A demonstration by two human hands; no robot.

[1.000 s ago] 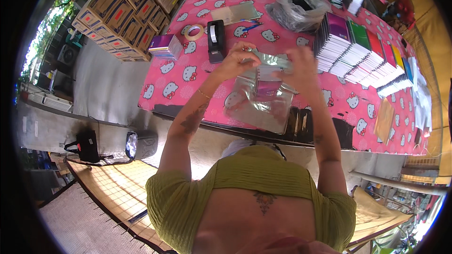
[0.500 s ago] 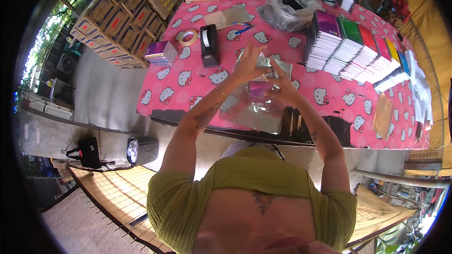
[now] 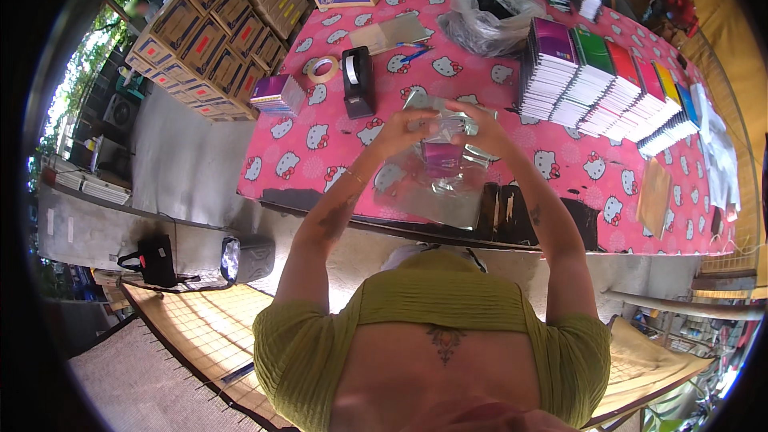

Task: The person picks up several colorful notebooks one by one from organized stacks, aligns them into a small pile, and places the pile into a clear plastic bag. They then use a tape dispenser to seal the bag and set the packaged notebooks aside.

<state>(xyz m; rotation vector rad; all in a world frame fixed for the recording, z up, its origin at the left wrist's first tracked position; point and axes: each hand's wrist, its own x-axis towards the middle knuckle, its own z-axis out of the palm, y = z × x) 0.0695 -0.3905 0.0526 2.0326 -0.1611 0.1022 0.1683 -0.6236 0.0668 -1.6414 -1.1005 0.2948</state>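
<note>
My left hand (image 3: 402,128) and my right hand (image 3: 478,126) are raised together over the pink patterned table (image 3: 320,140). Between them they grip a clear plastic bag (image 3: 445,124) with a purple notebook (image 3: 441,158) hanging inside it. Below the hands, more clear plastic bags (image 3: 432,196) lie flat on the cloth near the table's front edge.
A black tape dispenser (image 3: 357,80) and a tape roll (image 3: 322,70) sit to the left, with a small purple stack (image 3: 278,94). Stacks of coloured notebooks (image 3: 608,84) line the right. A grey plastic bag (image 3: 492,12) and cardboard boxes (image 3: 216,28) stand further back.
My hands have drawn closer together and the bag with the purple notebook now hangs between them, lifted off the pile.
</note>
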